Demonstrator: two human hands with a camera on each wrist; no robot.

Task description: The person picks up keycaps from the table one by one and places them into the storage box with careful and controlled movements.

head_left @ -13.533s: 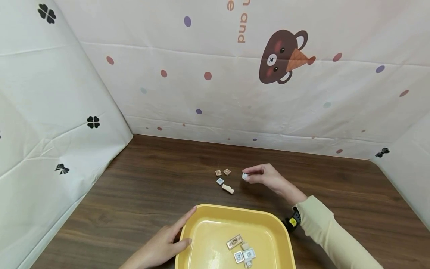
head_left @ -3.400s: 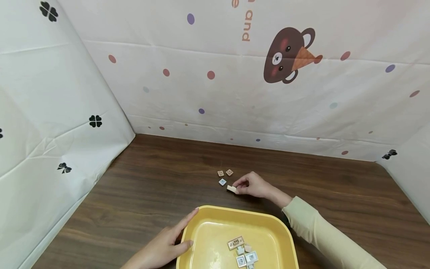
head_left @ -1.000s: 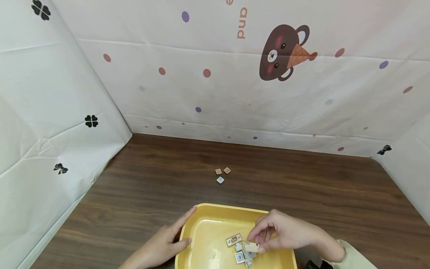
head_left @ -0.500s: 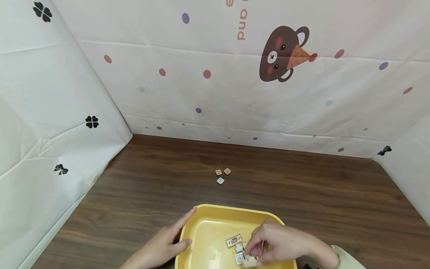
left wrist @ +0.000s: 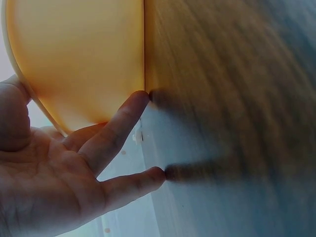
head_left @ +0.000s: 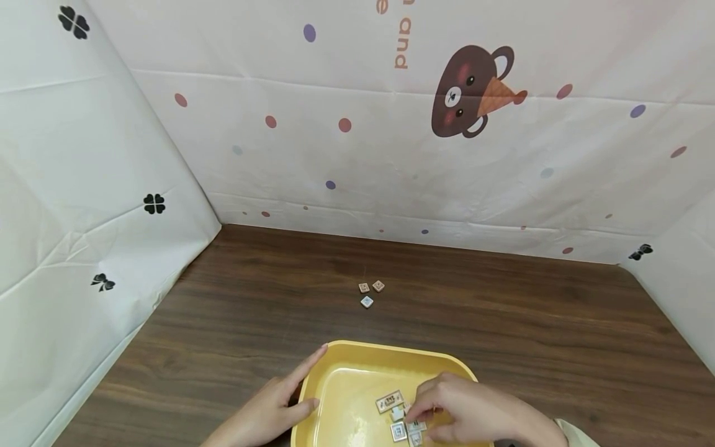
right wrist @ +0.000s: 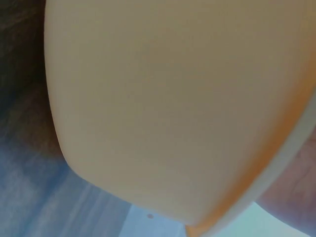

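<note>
My left hand (head_left: 274, 403) rests on the left rim of the yellow tray (head_left: 385, 349), its fingers fairly straight along the outside and the thumb over the edge. In the left wrist view, the left hand (left wrist: 59, 173) lies against the tray's outer wall. Inside the tray, my right hand (head_left: 469, 406) reaches low with bent fingers over a cluster of small pieces. Beside its fingertips lie a tan rectangular tile (head_left: 389, 401), a white square tile (head_left: 398, 431) and a white tile (head_left: 416, 426). The cream block is hidden, so I cannot tell whether the fingers hold it.
Beyond the tray on the dark wood table (head_left: 268, 310) lie two small tan square tiles (head_left: 364, 288) and a white one (head_left: 367, 302). A patterned white sheet (head_left: 346, 155) stands behind. The right wrist view is mostly the tray's outer wall (right wrist: 168, 108).
My right hand has taken the cream block off the table, brought it into the tray and lowered it among the other pieces. My left hand stays on the rim.
</note>
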